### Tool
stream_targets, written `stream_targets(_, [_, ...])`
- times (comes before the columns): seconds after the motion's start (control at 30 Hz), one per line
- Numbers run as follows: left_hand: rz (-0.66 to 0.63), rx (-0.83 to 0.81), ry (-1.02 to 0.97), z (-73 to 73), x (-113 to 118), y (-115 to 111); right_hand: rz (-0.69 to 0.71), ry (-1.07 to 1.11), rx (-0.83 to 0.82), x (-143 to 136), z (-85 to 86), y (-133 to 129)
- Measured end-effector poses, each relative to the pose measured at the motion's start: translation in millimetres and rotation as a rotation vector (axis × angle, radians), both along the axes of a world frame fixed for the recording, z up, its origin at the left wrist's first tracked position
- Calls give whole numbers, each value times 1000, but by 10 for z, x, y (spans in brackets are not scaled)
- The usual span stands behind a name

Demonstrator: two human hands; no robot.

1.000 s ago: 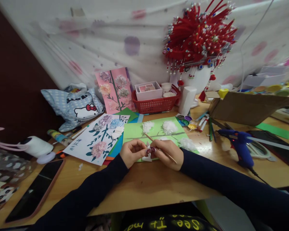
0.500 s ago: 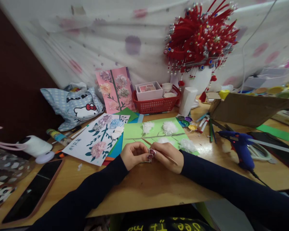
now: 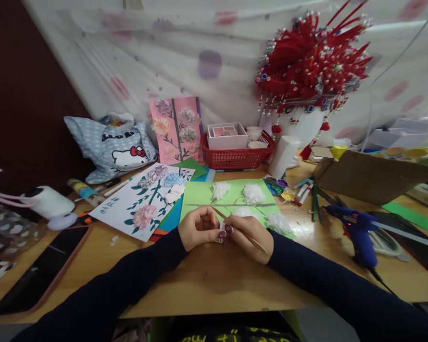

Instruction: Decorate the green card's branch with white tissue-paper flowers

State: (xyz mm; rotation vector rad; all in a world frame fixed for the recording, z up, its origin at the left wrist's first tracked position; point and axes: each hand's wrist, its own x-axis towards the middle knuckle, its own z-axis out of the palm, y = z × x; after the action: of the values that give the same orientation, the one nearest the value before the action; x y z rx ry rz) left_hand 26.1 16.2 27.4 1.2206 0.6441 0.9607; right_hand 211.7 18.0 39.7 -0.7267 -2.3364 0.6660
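Note:
My right hand (image 3: 250, 236) is closed around a thin wooden stick (image 3: 219, 213), whose far end points up and left over the green card. My left hand (image 3: 199, 229) pinches a small white scrap (image 3: 221, 225), mostly hidden by the fingers, with its fingertips close against those of the right. Both hands are over the near edge of the green card (image 3: 196, 194). Fluffy white paper blossoms (image 3: 254, 194) sit along a drawn brown branch on that card.
Left of the card lies a white sheet with coloured flowers (image 3: 109, 214); a phone (image 3: 39, 270) is nearer. At right are a blue glue gun (image 3: 360, 232), markers (image 3: 304, 194) and small paint pots (image 3: 287, 196). Behind stand a red basket (image 3: 231, 159) and a red beaded headdress (image 3: 306, 71).
The camera view has shifted slightly left and tilted. Both hands stay together in nearly the same place, the stick still in the right and the scrap in the left.

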Motion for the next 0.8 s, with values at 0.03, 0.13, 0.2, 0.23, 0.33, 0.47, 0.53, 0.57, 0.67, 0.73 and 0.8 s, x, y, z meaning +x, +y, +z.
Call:
stream_targets(0.03, [0, 3, -4, -5, 2, 1, 4, 3, -5, -3, -3, 1])
stream_targets(0.13, [15, 7, 10, -17, 7, 10, 6, 7, -8, -11, -14, 4])
stream_targets(0.2, [27, 7, 26, -26, 6, 21, -3, -7, -6, -14, -31, 8])
stream_targets(0.23, [26, 4, 27, -31, 2, 28, -10, -18, -3, -14, -43, 10])
stream_targets(0.33, [-1, -11, -6, -56, -14, 46, -34, -37, 13, -14, -87, 19])
stream_targets(0.47, [-3, -51, -79, -73, -35, 63, -95, -37, 59, -17, -106, 31])
stream_targets(0.53, [17, -82, -78, -67, -41, 74, -122, -29, 58, -20, -95, 35])
stream_targets(0.57, [28, -96, -73, -64, -44, 82, -136, -26, 51, -21, -87, 35])
stream_targets(0.67, [50, -127, -70, -61, -52, 115, -186, -26, 17, -21, -73, 34])
stream_targets(0.73, [56, -147, -85, -66, -59, 137, -204, -25, -7, -19, -71, 33])
stream_targets(0.8, [62, -170, -101, -66, -66, 154, -195, -15, -16, -16, -70, 36])
